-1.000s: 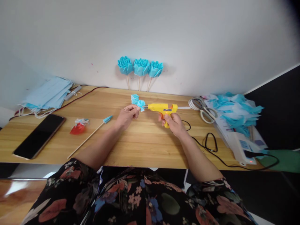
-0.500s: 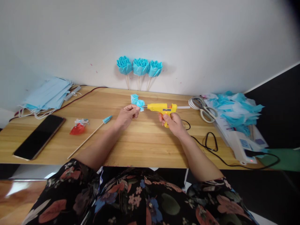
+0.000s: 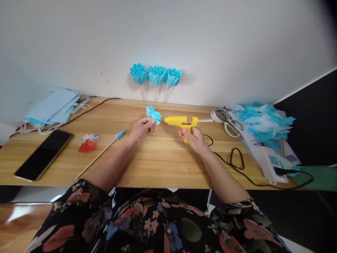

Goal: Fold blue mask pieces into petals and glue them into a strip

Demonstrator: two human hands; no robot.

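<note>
Between its fingertips my left hand (image 3: 143, 130) pinches a piece of blue fabric (image 3: 153, 114), gathered and puffed at the end. My right hand (image 3: 194, 137) is wrapped round the handle of a yellow glue gun (image 3: 179, 121). The gun points left, its metal nozzle at the lower edge of the fabric. From the gun's rear sticks a whitish glue stick (image 3: 205, 120). Left of my left forearm, a wooden stick with a blue wrapped tip (image 3: 120, 134) lies on the table (image 3: 168, 165).
Three blue fabric flowers (image 3: 157, 75) on sticks lean against the wall. A phone (image 3: 44, 154), face masks (image 3: 54, 107) and a red item (image 3: 87, 144) lie left. Scissors (image 3: 233, 127), blue fabric scraps (image 3: 265, 121), a power strip (image 3: 271, 163) and a black cord (image 3: 238, 168) occupy the right.
Almost nothing differs. The whole view has shifted very slightly; both hands keep their grips, and the nozzle stays at the fabric.
</note>
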